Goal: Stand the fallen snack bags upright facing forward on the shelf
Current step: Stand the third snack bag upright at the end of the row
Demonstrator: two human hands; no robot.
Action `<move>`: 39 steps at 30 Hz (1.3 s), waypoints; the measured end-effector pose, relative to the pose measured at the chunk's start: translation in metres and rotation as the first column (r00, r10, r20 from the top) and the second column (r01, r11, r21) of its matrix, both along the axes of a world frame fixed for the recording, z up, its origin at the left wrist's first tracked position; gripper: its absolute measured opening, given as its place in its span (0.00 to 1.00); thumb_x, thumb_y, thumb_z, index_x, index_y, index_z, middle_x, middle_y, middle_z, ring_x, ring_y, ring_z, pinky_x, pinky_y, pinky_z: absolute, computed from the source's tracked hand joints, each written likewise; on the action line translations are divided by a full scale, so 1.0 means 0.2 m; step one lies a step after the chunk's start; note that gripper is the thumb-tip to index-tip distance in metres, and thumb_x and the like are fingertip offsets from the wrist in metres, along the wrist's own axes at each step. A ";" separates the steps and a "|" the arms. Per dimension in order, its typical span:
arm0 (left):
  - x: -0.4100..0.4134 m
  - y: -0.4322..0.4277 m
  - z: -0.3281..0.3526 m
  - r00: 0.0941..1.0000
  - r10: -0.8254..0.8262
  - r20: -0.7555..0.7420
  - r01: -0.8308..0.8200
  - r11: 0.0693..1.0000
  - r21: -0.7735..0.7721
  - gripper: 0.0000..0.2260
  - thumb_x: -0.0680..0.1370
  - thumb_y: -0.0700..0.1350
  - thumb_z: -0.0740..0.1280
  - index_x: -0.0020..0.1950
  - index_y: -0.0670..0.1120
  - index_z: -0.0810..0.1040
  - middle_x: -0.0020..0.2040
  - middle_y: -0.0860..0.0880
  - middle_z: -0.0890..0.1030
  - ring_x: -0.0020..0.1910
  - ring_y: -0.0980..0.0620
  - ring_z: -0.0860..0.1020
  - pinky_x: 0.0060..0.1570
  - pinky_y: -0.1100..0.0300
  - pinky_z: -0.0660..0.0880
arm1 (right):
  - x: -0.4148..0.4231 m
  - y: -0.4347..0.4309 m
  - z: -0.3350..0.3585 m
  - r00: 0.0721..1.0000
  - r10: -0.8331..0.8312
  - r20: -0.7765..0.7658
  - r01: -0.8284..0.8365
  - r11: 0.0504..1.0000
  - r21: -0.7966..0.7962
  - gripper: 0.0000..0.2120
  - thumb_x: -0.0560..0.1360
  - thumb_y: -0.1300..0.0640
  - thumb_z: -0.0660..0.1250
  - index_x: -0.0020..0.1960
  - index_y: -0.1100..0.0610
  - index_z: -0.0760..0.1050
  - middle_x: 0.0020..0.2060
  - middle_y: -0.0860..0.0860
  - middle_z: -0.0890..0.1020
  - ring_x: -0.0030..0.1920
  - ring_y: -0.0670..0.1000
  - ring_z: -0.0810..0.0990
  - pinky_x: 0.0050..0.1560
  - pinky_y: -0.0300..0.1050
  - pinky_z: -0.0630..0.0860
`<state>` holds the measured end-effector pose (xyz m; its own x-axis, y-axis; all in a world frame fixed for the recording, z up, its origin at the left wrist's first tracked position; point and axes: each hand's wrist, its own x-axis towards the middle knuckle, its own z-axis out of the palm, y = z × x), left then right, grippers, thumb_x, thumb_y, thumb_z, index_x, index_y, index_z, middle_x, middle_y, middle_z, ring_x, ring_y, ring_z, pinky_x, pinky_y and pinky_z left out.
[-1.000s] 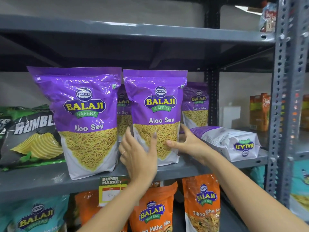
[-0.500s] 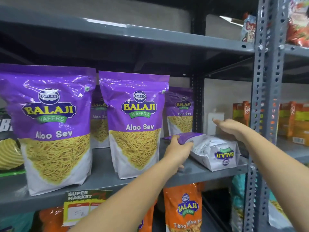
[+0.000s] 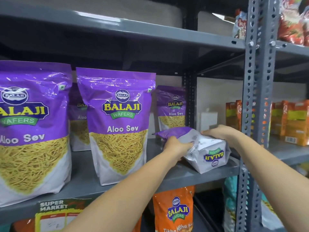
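Observation:
A fallen purple-and-white Aloo Sev bag (image 3: 207,153) lies on its side at the right end of the grey shelf (image 3: 192,179), white bottom toward me, logo upside down. My left hand (image 3: 177,148) grips its near left side at the purple part. My right hand (image 3: 220,133) rests on its top right edge, fingers curled over it. Two upright Aloo Sev bags face forward: one in the middle (image 3: 119,124), one at far left (image 3: 31,131). Two more stand behind them, one in the gap (image 3: 79,118) and one at the back right (image 3: 172,108).
A perforated grey upright post (image 3: 255,97) stands just right of the fallen bag. Orange cartons (image 3: 287,121) fill the neighbouring shelf. Orange Balaji bags (image 3: 175,210) stand on the shelf below, beside a Super Market price tag (image 3: 55,213). Red snack packs (image 3: 291,19) sit up top.
Both hands left the middle upright bag and went right to the fallen bag. My left hand now grips its side and my right hand has come down onto its top; my view swung right.

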<state>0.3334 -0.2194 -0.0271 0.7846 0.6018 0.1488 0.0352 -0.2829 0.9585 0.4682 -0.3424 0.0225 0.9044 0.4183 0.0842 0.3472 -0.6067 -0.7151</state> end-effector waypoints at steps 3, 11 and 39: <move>-0.01 0.04 0.03 0.994 0.007 0.113 -0.020 0.993 0.119 0.26 0.70 0.47 0.75 0.66 0.42 0.73 0.62 0.43 0.80 0.62 0.43 0.78 0.62 0.48 0.75 | 0.02 0.01 -0.02 0.999 0.040 -0.021 -0.032 0.957 0.288 0.22 0.71 0.47 0.73 0.56 0.61 0.75 0.42 0.54 0.84 0.38 0.51 0.83 0.32 0.41 0.74; -0.01 0.11 0.12 0.967 0.114 0.226 -0.212 0.853 0.477 0.49 0.68 0.43 0.76 0.78 0.60 0.47 0.66 0.46 0.75 0.63 0.43 0.76 0.60 0.51 0.75 | 0.01 0.14 -0.13 0.987 0.051 0.155 -0.142 0.737 0.661 0.33 0.73 0.54 0.74 0.73 0.53 0.63 0.39 0.50 0.78 0.37 0.50 0.81 0.35 0.42 0.78; 0.03 -0.11 -0.11 0.952 0.215 0.216 -0.233 0.971 0.060 0.22 0.72 0.46 0.69 0.65 0.50 0.69 0.66 0.46 0.65 0.68 0.46 0.66 0.69 0.53 0.65 | 0.14 0.22 -0.29 0.912 0.277 -0.302 0.139 0.484 0.864 0.08 0.77 0.59 0.60 0.46 0.58 0.77 0.30 0.53 0.85 0.28 0.50 0.82 0.33 0.40 0.79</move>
<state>0.3400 -0.2405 -0.0488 0.5776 0.7372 0.3506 -0.0895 -0.3697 0.9248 0.4954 -0.2984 -0.0358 0.9155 0.3833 0.1217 -0.0441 0.3965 -0.9170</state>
